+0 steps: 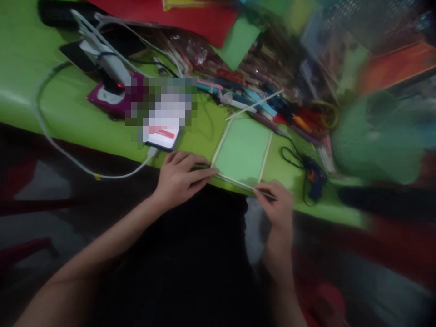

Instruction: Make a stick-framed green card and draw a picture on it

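Observation:
A light green sheet of paper (241, 147) lies at the table's near edge. Thin pale sticks run along its left and right sides. Across its near edge lies another thin stick (235, 181). My left hand (185, 176) has its thumb and fingers closed at that stick's left end, by the paper's corner. At the other end, my right hand (278, 203) pinches the same stick, part of which sticks out past the paper. One more pale stick (255, 104) lies slantwise beyond the paper's far edge.
A phone (160, 140) on a white cable lies left of the paper, near a purple power socket block (109, 95). To the right are a blue glue gun (313, 177) and a green container (378, 136). Pens and coloured papers clutter the back of the green table (20, 91).

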Demonstrator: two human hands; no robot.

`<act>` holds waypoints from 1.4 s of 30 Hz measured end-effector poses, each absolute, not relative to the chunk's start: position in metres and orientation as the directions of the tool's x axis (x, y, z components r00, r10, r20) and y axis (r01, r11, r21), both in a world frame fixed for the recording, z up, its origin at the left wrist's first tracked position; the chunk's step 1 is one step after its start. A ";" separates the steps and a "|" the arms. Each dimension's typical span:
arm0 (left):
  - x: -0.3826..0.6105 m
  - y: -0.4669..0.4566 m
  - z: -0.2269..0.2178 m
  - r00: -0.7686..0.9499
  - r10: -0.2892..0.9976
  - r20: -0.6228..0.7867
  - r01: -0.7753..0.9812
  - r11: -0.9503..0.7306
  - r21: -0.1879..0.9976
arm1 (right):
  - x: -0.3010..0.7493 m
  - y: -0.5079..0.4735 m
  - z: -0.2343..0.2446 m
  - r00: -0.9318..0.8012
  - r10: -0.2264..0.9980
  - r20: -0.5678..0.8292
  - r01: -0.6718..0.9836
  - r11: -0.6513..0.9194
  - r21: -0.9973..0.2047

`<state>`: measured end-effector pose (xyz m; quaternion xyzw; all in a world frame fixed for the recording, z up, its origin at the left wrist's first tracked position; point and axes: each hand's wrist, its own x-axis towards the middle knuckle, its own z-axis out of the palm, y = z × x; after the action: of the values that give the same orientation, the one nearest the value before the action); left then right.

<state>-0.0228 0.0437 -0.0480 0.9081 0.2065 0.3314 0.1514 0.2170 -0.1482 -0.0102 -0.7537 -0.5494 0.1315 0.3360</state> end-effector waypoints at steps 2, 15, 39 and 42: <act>-0.024 0.045 -0.049 0.711 0.465 0.527 0.283 -0.876 0.392 | 0.216 -0.149 -0.009 0.368 0.916 0.159 0.751 -0.192 -0.631; -0.025 0.045 -0.056 0.698 0.510 0.503 0.307 -0.847 0.433 | 0.216 -0.155 -0.001 0.411 0.903 0.124 0.742 -0.252 -0.621; 0.050 0.032 0.010 0.755 0.232 0.614 0.011 -0.940 0.341 | 0.225 -0.135 0.029 0.296 0.909 0.292 0.836 -0.099 -0.540; 0.077 0.031 0.024 0.784 0.144 0.604 -0.052 -0.954 0.294 | 0.228 -0.126 0.042 0.289 0.895 0.340 0.861 -0.088 -0.501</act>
<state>0.0773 0.0315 0.0242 0.9327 0.0246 0.3276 0.1492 0.2279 -0.1263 0.0416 -0.7369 -0.5956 0.0266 0.3185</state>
